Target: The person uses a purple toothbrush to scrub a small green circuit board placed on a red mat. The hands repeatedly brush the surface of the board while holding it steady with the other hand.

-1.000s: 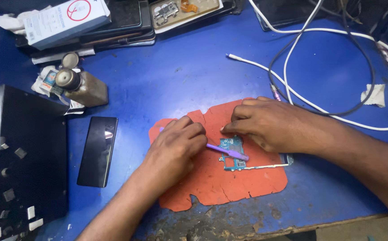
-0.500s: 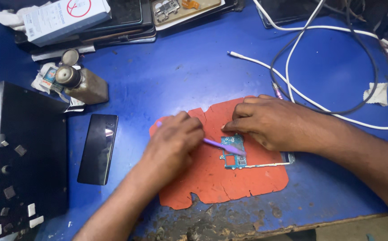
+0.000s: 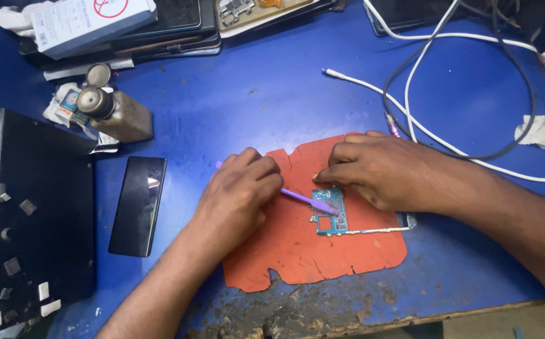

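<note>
Showing the head view: the left hand (image 3: 241, 188) is closed around a purple brush (image 3: 307, 199), whose tip rests on a blue-green circuit board (image 3: 330, 216). The board lies on a worn orange mat (image 3: 297, 251) near the front edge of the blue table (image 3: 253, 94). The right hand (image 3: 379, 169), fingers curled, presses down on the board's upper edge. A black phone (image 3: 137, 204) lies left of the mat, with white cables (image 3: 423, 132) behind.
</note>
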